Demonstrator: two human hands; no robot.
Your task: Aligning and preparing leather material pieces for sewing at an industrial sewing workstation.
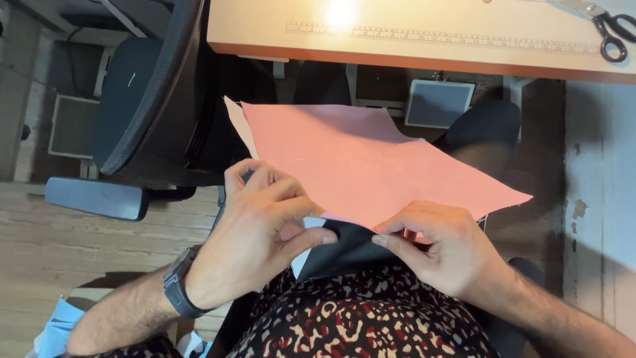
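Head view: my left hand (262, 222) and right hand (440, 248) both pinch the pink sheet (371, 166) over black cloth (348, 248) at 6 o'clock. I think a loose pinch could let the layers slip apart.

Two bare forearms, both hairy, no sleeves reaching the wrists. On the left wrist, just behind the left hand (262, 222), a dark grey watch (177, 286) with a ribbed strap. No rings or gloves on the right hand (442, 250). Below both hands, a patterned garment (358, 321): black ground, scattered red and cream spots, much like leopard print.
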